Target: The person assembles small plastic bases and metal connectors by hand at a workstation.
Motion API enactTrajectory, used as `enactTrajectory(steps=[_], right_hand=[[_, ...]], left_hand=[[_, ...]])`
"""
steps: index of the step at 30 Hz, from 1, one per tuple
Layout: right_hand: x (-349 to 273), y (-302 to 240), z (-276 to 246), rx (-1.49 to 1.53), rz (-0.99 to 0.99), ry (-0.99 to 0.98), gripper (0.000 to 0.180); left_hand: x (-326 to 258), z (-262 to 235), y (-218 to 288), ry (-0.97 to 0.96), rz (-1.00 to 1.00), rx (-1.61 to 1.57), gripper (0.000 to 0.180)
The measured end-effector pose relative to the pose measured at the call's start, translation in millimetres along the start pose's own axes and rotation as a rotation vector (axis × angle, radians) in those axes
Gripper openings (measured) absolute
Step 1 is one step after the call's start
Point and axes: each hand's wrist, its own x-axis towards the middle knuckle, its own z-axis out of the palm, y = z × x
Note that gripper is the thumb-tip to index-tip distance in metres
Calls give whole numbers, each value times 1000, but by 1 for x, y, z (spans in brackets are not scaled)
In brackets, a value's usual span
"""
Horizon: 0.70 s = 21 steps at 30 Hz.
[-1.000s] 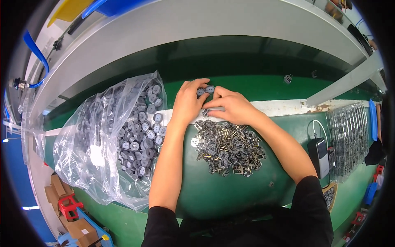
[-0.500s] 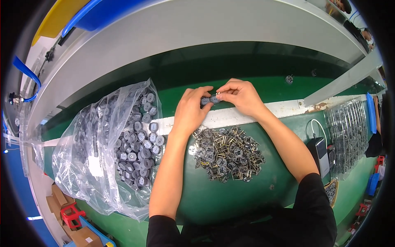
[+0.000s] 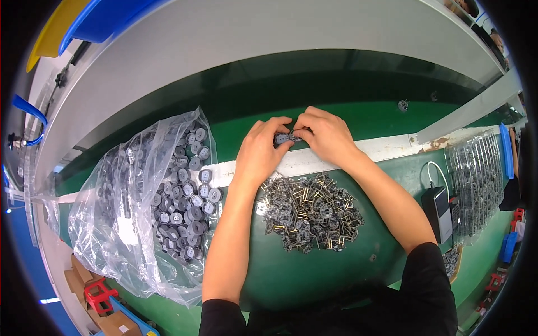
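Between thumb and fingers, my left hand point(image 3: 259, 147) holds a round grey plastic piece point(image 3: 282, 138) above the white strip. My right hand point(image 3: 325, 134) is closed in a pinch against the right side of that piece; a small dark part shows at its fingertips, too covered to name. Left of my left arm, many similar grey round pieces point(image 3: 188, 196) spill from a clear plastic bag point(image 3: 126, 229). Between my forearms lies a heap of small dark parts with brass-coloured pins point(image 3: 311, 213).
A power bank point(image 3: 437, 213) with a white cable lies right of my right arm, beside stacked clear trays point(image 3: 476, 185). A slanting grey post point(image 3: 468, 109) rises at the right. Two small loose parts, one of them dark point(image 3: 403, 105), lie at the far right.
My right fingers have closed in further on the grey piece, and the small light-coloured bit at their tips no longer shows. The view has shifted slightly.
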Motion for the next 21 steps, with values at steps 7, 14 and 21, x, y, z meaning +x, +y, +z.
enactTrajectory(steps=[7,14,21], right_hand=[[5,6,-3,-53,175,104,10],[-5,-26,-19,529,-98,-328,20],[-12,-21,28,495,-213,-302,17]], left_hand=[[3,-7,-6,180,-100,3,29],[10,-18,-17,-9,2,-49,33],[2,-18,-23,-22,-26,-15,35]])
